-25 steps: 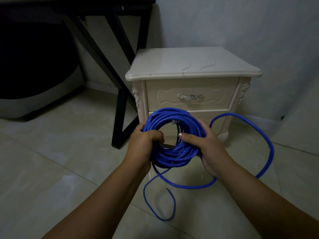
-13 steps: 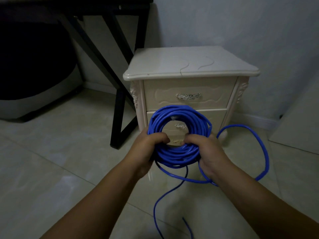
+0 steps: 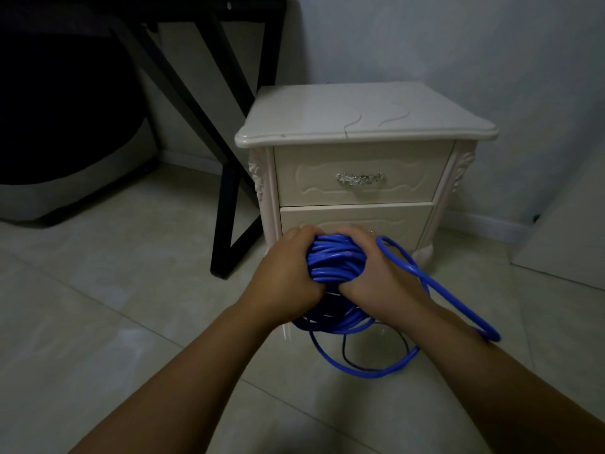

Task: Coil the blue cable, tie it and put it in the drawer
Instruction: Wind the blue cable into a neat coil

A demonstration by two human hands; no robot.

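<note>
No brand, label or writing can be read anywhere in the dim view. The blue cable [image 3: 337, 263] is gathered into a thick bundle of loops held between the two hands in front of the lower part of a cream nightstand [image 3: 360, 126]. The left hand [image 3: 284, 273] wraps around the left side of the bundle with its fingers curled over the top, and the right hand [image 3: 376, 273] clasps the right side the same way, so the two hands press the coil between them with their fingertips nearly meeting above it. Below the hands the rest of the coil hangs down as a flattened ring, and loose lengths trail from it: one loop rises just to the right of the right hand and runs along the right forearm, another sags in a wide curve above the floor [image 3: 114, 306]. The top drawer [image 3: 357, 175], with an ornate silver handle [image 3: 359, 178], is closed, as is the lower drawer [image 3: 393, 221] just behind the hands. The floor is pale glossy tile, the wall behind is plain and light, and a black table frame [image 3: 229, 208] stands to the left of the nightstand beside a dark rounded object [image 3: 65, 126] that I cannot identify.
</note>
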